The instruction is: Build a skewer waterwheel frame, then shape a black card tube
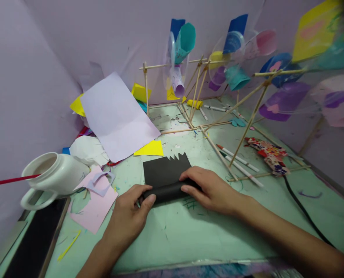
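Observation:
A sheet of black paper (163,172) lies on the pale green tabletop (172,235), its near edge curled into a tube. Zigzag teeth are cut into part of its far edge. The thumb and fingers of my left hand (131,208) pinch the left end of the rolled part. At the other end, my right hand (209,189) grips the roll between thumb and fingers, the fingers resting on top. The inside of the roll is hidden by my hands.
At left, a white mug (61,173) lies tipped beside a dark phone (35,239) and pink paper scraps (96,208). A large white sheet (116,116) leans behind. Stick frames (192,123) with paper-and-plastic pinwheels (185,42) stand at back and right, near markers (244,166) and a floral-wrapped thing (267,152) with a black cord.

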`<state>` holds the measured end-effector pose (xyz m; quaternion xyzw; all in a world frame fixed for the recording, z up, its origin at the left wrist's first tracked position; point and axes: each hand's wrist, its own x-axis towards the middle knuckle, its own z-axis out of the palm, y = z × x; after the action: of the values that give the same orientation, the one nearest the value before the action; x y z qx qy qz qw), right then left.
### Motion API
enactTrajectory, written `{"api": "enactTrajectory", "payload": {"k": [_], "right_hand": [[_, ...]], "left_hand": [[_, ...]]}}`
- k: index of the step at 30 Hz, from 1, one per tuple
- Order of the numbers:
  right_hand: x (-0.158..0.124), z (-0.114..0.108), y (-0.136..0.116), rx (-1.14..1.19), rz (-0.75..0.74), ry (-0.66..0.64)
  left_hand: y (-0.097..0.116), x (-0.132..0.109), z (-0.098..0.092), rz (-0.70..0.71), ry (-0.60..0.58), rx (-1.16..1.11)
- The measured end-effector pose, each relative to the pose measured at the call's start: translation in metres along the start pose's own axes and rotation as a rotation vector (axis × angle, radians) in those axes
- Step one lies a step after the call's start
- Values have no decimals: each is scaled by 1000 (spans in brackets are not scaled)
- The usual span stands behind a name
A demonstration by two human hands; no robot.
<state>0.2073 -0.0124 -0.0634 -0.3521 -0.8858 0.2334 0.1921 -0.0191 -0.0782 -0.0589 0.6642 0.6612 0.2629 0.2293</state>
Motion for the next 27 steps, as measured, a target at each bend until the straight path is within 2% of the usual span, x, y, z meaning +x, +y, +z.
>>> {"api": "enactTrajectory", "payload": {"k": [4,7,11,14,18,23,27], "right_hand": [[15,2,1,-14,138,51],[24,7,2,-85,214,121],[28,14,3,-243,275,166],[27,17,5,-341,280,184],[25,19,9,-374,278,202],[23,24,19,-298,220,214],[22,27,27,-202,96,253]], "left_hand": [[5,16,-1,-196,-45,-56],[8,27,-1,-269,-66,-62],[6,34,-3,-305,26,-72],[3,36,-4,-405,84,-200],[4,41,-5,-540,93,-362],[7,54,-12,-610,-28,-431],[0,59,-18,-575,-187,-330]]}}
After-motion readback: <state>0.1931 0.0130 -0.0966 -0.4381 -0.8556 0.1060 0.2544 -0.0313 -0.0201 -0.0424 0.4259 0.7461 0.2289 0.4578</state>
